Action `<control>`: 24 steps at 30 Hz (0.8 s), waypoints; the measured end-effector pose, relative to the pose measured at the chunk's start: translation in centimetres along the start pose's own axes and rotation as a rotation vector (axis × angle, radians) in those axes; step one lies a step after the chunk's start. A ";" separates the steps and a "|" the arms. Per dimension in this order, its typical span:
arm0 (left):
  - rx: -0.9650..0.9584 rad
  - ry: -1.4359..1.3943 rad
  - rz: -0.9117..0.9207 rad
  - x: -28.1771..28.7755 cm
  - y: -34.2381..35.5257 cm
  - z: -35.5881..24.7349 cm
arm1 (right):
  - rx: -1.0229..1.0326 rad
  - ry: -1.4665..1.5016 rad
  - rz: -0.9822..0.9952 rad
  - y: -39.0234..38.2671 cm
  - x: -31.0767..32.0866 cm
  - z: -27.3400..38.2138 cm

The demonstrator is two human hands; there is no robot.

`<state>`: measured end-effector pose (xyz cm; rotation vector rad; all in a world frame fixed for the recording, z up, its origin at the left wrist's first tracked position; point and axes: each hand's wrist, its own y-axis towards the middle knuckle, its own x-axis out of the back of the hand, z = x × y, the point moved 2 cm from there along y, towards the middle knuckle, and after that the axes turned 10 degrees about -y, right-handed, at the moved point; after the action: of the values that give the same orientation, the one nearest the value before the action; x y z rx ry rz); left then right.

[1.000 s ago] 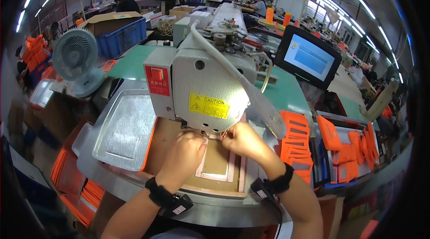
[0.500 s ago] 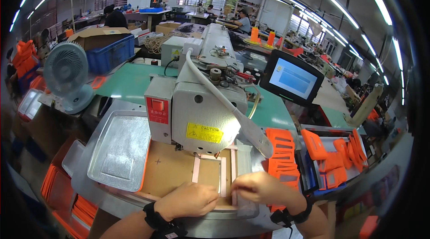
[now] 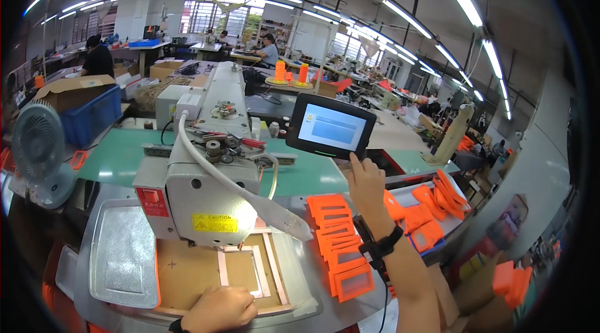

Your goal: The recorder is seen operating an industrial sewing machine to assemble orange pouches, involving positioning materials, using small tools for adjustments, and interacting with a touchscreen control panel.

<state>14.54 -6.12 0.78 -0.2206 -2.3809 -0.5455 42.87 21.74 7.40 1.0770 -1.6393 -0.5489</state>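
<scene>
My right hand (image 3: 367, 183) is raised to the tablet-like control screen (image 3: 331, 127), its index finger stretched to the lower edge; it holds nothing. My left hand (image 3: 222, 309) rests low, fingers curled, at the near edge of the tan template board (image 3: 187, 273). Whatever its fingers may hold is hidden. Pale strips frame a rectangular opening (image 3: 245, 273) in the board, just beyond that hand. Over the board's far side stands the head of a grey industrial sewing machine (image 3: 215, 198), its lamp lit.
A silvery tray-like panel with orange edging (image 3: 125, 255) lies left of the board. Orange frames (image 3: 337, 239) are stacked to the right, and orange pouches (image 3: 425, 227) fill a bin behind my right arm. A fan (image 3: 40, 145) and blue crate (image 3: 94, 114) stand at left.
My right hand has left the board and risen to the screen's lower edge. The left hand stays near the board. The view has swung right, so the machine sits further left.
</scene>
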 end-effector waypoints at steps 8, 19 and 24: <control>0.020 0.026 0.031 -0.2 0.0 0.3 | -0.046 -0.053 -0.004 0.6 -0.9 -0.5; 0.063 0.038 0.029 -0.3 -0.1 0.4 | 0.071 0.170 0.022 1.1 1.8 2.3; 0.099 0.049 0.005 0.2 -0.4 0.5 | 0.178 0.165 0.017 5.1 2.9 6.5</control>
<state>14.03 -6.27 0.46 -0.1678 -2.3519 -0.4247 34.79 20.71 10.61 1.2041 -1.5716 -0.2983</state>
